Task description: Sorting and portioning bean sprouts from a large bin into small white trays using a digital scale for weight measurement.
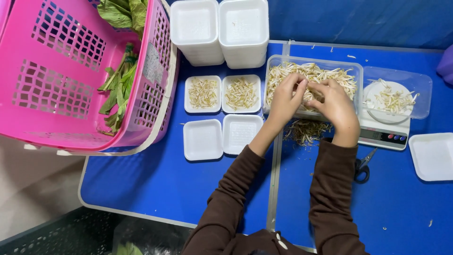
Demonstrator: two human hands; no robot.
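Both hands meet over the clear plastic tub of bean sprouts (314, 75), which I take as the landmark. The left hand (285, 100) and the right hand (336, 105) are at the near edge of this tub, with their fingertips together, pinching a small bunch of sprouts between them; both hands are closed on sprouts, not loose. Just below the tub, on the blue table (165, 179), lies a small heap of loose sprouts (306, 130), partly under the wrists.

To the left of the tub stand four small white foam trays in a square: the two far ones (203, 94) (241, 93) hold sprouts, the two near ones (203, 140) (241, 133) hold nothing. Behind these trays, two stacks of white trays (219, 30) stand side by side. Further left of the tub is a pink basket (61, 80) with green leaves (118, 85).

To the right of the tub is a kitchen scale (384, 134) that carries a clear lid with sprouts (394, 97). Black scissors (363, 165) lie below the scale, and one more white tray (433, 156) is at the right edge.
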